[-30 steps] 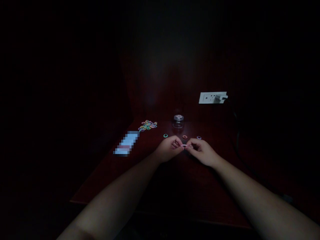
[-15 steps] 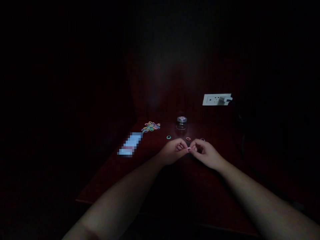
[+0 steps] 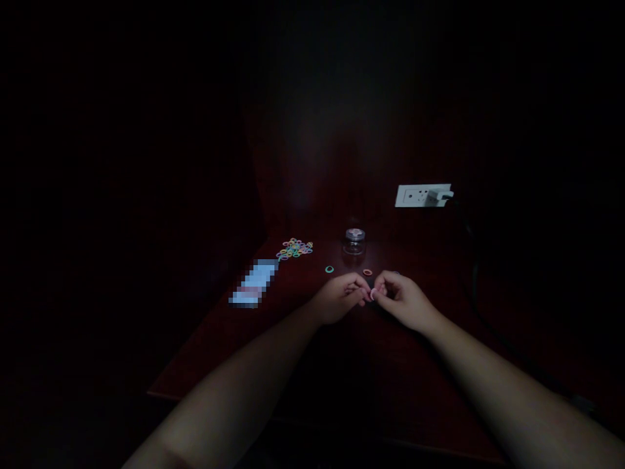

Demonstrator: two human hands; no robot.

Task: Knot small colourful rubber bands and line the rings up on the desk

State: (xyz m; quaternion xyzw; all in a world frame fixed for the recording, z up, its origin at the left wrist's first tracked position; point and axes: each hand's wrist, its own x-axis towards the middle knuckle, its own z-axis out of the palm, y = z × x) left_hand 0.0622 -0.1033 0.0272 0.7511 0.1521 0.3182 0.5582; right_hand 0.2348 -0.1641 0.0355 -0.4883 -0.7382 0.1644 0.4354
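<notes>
– Holding anything in the right hand (image 3: 401, 301)?
– Yes, pinching a pale pink band (image 3: 373, 294) at the tips, probably because so thin.
– And in the left hand (image 3: 340, 298)?
– Curled right beside the band; impossible to tell whether grasping it too.
– Anything beyond?
– Just past both hands, on the tabletop (image 3: 293, 286): green band (image 3: 327, 270), orange band (image 3: 368, 275), perhaps spaced to avoid mixing.

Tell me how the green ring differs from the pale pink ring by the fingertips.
The green ring lies on the table; the pale pink ring is pinched in the right hand. The green ring's loop shows whole, while the pale pink ring is partly hidden. Both are small.
</notes>
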